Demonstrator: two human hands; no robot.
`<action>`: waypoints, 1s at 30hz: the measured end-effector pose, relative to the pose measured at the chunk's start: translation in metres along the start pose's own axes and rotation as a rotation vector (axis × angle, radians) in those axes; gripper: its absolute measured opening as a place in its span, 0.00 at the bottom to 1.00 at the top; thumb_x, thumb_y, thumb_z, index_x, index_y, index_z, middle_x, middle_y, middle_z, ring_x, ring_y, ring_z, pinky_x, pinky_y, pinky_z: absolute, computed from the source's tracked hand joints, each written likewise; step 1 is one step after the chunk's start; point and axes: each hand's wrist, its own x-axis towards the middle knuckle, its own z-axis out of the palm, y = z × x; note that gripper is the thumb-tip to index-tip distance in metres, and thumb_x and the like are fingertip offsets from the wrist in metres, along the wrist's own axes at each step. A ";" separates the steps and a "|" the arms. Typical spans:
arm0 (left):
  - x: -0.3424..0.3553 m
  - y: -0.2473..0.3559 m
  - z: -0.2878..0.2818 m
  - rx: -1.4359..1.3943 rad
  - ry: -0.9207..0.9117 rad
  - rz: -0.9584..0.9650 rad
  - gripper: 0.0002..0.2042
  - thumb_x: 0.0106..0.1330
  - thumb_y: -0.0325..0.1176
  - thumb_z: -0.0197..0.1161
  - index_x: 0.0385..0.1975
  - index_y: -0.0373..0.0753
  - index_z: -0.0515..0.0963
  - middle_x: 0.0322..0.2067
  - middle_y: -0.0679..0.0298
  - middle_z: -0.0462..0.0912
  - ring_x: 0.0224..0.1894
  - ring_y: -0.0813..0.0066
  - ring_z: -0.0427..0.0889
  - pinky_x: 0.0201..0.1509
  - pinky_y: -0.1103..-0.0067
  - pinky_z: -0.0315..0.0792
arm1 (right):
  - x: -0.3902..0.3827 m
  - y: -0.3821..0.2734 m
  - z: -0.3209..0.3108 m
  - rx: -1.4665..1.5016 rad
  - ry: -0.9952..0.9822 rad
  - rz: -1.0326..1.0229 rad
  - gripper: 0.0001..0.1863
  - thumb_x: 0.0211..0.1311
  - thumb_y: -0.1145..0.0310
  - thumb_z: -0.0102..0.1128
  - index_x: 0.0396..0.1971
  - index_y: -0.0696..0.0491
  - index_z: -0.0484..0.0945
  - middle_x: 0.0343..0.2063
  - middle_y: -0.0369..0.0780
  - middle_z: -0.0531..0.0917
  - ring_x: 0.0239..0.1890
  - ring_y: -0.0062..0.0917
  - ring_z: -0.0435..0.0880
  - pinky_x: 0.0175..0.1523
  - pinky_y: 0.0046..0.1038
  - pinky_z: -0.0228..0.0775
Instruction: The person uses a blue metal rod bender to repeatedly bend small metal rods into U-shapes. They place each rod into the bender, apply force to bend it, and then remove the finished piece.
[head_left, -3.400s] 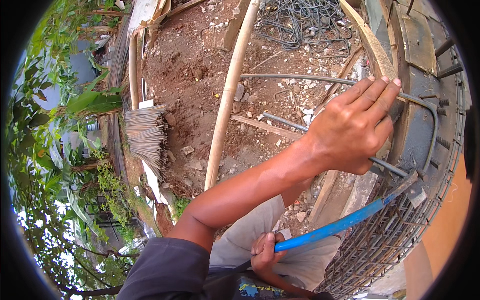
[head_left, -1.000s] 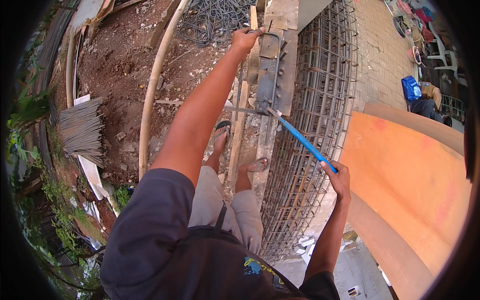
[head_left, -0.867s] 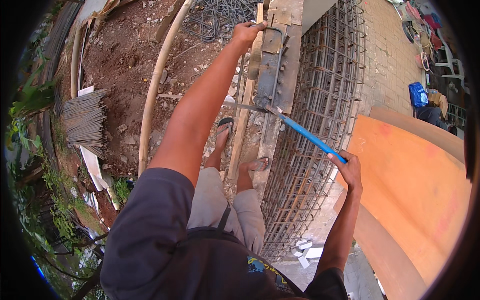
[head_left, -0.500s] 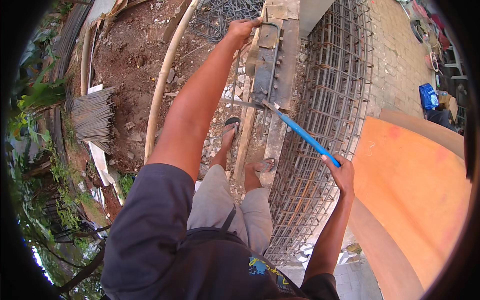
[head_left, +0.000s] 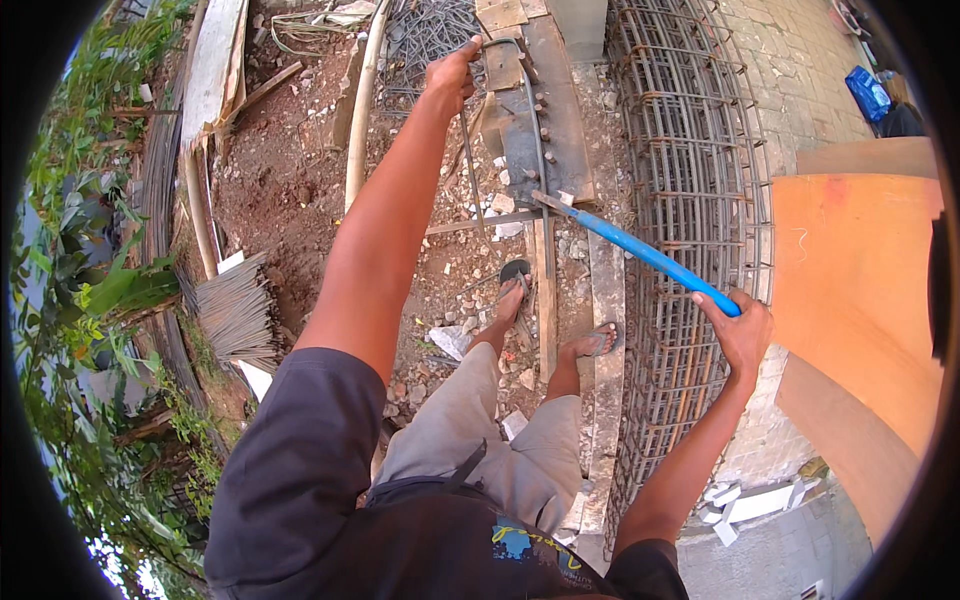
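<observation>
A thin steel rod, bent at its far end, lies along the pegs of a dark metal bending plate. My left hand is closed around the rod's bent far end, and one leg hangs down beside the plate. My right hand grips the lower end of a blue-handled bending bar. That bar slants up and left, its metal head meeting the rod at the plate's near edge. How exactly the head hooks the rod is too small to tell.
To the right runs a long rebar cage, with orange board beyond it. A bamboo pole, tangled steel pieces and a bundle of rods lie left. Rubble and a timber strip surround my feet.
The view has shifted, so the plate and cage look turned. My right hand and the blue bar's handle have swung outward to the right. My left hand keeps its hold on the rod.
</observation>
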 end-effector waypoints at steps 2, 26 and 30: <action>0.005 -0.008 -0.003 -0.049 -0.018 0.009 0.20 0.69 0.46 0.77 0.41 0.34 0.80 0.17 0.79 0.57 0.15 0.87 0.53 0.16 0.81 0.46 | -0.015 -0.006 0.003 0.024 0.071 0.023 0.36 0.47 0.35 0.81 0.14 0.56 0.77 0.12 0.43 0.76 0.16 0.37 0.72 0.29 0.41 0.66; 0.007 -0.019 -0.001 0.059 0.066 0.117 0.23 0.64 0.50 0.79 0.39 0.33 0.85 0.21 0.71 0.67 0.18 0.80 0.60 0.19 0.75 0.54 | -0.127 -0.032 0.096 0.604 -0.936 0.239 0.25 0.62 0.52 0.79 0.19 0.58 0.81 0.14 0.38 0.79 0.17 0.23 0.80 0.25 0.30 0.71; 0.007 -0.023 0.007 0.058 0.182 0.183 0.23 0.65 0.50 0.78 0.44 0.33 0.84 0.21 0.73 0.66 0.18 0.81 0.60 0.18 0.75 0.53 | -0.124 -0.014 0.125 1.053 -1.217 0.304 0.24 0.70 0.53 0.74 0.20 0.53 0.78 0.13 0.34 0.77 0.14 0.19 0.76 0.21 0.25 0.67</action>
